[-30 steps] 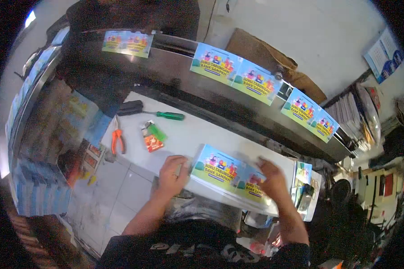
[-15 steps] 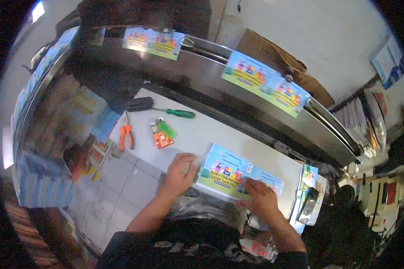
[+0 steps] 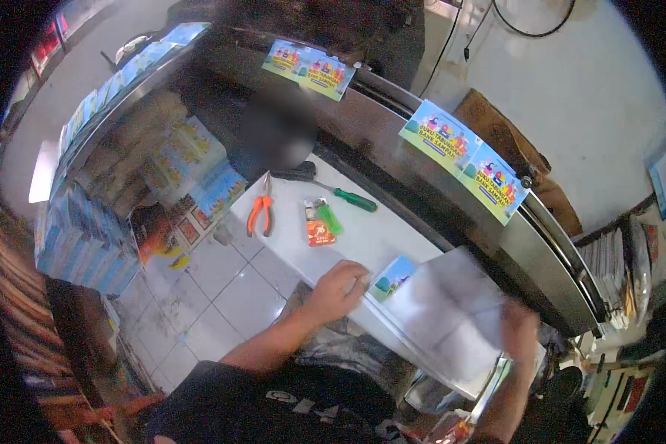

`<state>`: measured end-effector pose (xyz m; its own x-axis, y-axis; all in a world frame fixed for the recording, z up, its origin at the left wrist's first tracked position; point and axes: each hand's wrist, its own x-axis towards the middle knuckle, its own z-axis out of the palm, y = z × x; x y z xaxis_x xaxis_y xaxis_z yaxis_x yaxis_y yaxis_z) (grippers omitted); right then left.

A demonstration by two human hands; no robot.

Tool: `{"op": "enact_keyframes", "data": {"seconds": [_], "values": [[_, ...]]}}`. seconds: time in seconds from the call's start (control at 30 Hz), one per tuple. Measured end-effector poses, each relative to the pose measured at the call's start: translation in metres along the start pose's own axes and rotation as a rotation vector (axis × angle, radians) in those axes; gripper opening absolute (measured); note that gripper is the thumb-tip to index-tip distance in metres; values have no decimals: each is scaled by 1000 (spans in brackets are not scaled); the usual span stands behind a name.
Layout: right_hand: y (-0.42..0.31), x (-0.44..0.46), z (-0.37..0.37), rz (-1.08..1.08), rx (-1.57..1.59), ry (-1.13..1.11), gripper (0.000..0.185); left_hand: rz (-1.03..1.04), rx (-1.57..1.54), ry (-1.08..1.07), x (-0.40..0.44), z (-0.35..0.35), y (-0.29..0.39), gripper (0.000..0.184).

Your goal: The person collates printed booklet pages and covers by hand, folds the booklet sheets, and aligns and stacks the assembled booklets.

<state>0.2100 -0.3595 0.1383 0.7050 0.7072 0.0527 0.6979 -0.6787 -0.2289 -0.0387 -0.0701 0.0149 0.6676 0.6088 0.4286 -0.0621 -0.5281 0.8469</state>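
On the white table [image 3: 377, 244] lies a stack of printed cover sheets [image 3: 394, 279], with only its left end showing its colours. Over the rest of it spreads a pale, motion-blurred sheet [image 3: 451, 307]. My right hand [image 3: 520, 325] is at the right end of this sheet; its fingers are smeared. My left hand [image 3: 341, 289] has bent fingers pressed together at the stack's left end, and what they may hold is hidden.
Orange pliers [image 3: 260, 213], a green screwdriver [image 3: 355, 199], a green lighter [image 3: 328, 220] and a red pack [image 3: 319, 231] lie on the table's left part. Cover sheets [image 3: 440, 140] rest along a metal rail behind. Stacked booklets [image 3: 81, 240] stand at the left.
The view has swung, shifting the table in the frame. My right hand has moved from the stack's printed face to the far right, and a pale sheet now covers most of that face.
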Motion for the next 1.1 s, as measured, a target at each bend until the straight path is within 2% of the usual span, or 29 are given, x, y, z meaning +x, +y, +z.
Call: {"op": "enact_keyframes", "data": {"seconds": [0.03, 0.07, 0.13, 0.17, 0.23, 0.27, 0.33, 0.4, 0.47, 0.5, 0.57, 0.63, 0.67, 0.73, 0.8, 0.9, 1.03, 1.1], "values": [[23, 10, -32, 141, 22, 53, 26, -4, 3, -1, 0, -1, 2, 16], [21, 20, -61, 382, -29, 224, 30, -9, 5, 0, 1, -1, 3, 16], [78, 36, -81, -12, -250, 950, 35, -5, 48, 6, 0, 0, 1, 17], [85, 42, -87, 1, -262, 950, 35, -1, 87, 2, -1, 2, 1, 17], [95, 66, -96, -134, -266, 1047, 38, -2, 92, -12, 1, 3, 3, 17], [120, 71, -86, -134, -268, 1052, 38, -12, 111, -8, 1, 2, 3, 18], [179, 80, -41, -118, -435, 748, 42, -18, 127, -9, 1, 0, 2, 17], [196, 77, 7, -194, -366, 606, 36, -19, 130, -25, 1, 2, 2, 17], [166, 55, 15, 149, -374, 302, 44, -34, 108, 2, 1, 0, 5, 17], [170, 50, 33, 86, -327, 368, 40, 4, 137, 2, 3, 0, 7, 16], [139, 37, 52, 3, -236, 287, 36, 4, 127, -13, 3, 1, 9, 16], [56, 22, 60, -95, -89, 39, 35, -1, 127, -7, 5, 2, 12, 16], [7, 8, 63, 10, 136, -49, 33, -8, 122, -6, 6, 1, 14, 16], [-48, -20, 72, -322, -51, -77, 41, -18, 116, -12, 5, 2, 14, 16], [-67, -47, 82, -393, -125, -173, 59, 19, 93, -3, 5, 3, 11, 15], [-67, -65, 88, -344, -41, -216, 67, -2, 94, -38, 5, 0, 13, 15], [-66, -62, 81, -298, -28, -190, 66, 4, 73, -54, 3, 8, 7, 15], [-71, -54, 74, -219, 27, -297, 60, 10, 56, -68, 2, 6, 3, 15]]}}
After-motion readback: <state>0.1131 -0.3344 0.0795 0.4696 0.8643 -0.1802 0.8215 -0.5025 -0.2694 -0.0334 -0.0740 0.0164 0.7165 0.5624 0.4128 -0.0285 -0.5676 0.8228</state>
